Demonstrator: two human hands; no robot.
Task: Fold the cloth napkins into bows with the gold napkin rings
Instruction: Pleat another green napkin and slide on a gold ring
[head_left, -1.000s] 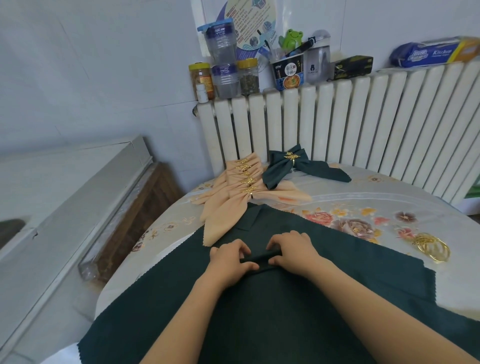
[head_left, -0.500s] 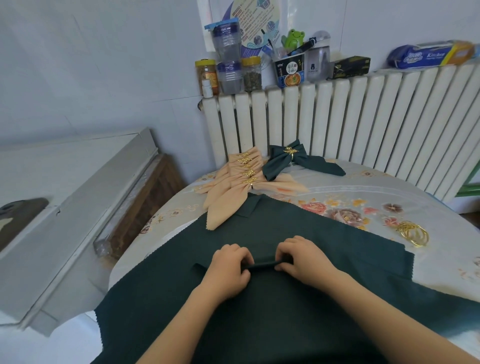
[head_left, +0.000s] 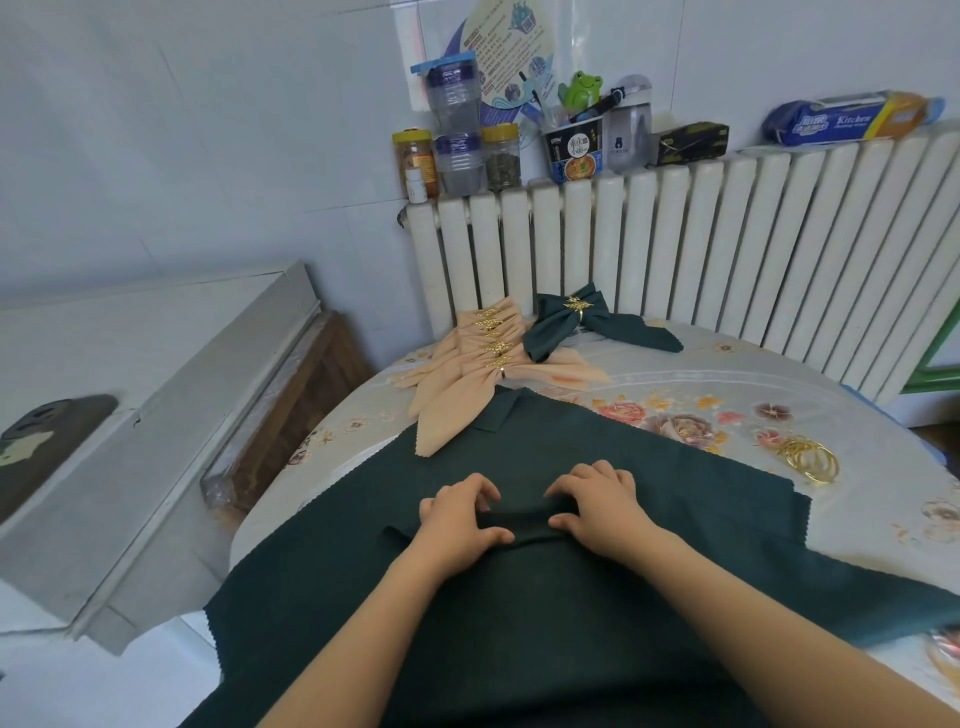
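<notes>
Dark green napkin (head_left: 597, 613): it lies spread over the near part of the table (head_left: 779, 395), and its near side hangs over the near edge. A narrow fold is raised across its middle, between the two hands.
Left hand (head_left: 457, 525): it is on the left end of the fold. The fingers (head_left: 480, 488) are curled over the far side and the thumb is on the near side, so the hand pinches the fold.
Right hand (head_left: 597, 504): it is on the right end of the fold and pinches it in the same way, with curled fingers and the thumb near.
Gold napkin rings (head_left: 810, 460): a small loose pile near the right edge of the table, well apart from both hands.
Peach bows (head_left: 467, 374): several of them overlap in a row at the far left of the table, each with a gold ring.
Green bow (head_left: 571, 322): it is at the far edge, just beside the peach bows, in front of the radiator (head_left: 727, 249).
</notes>
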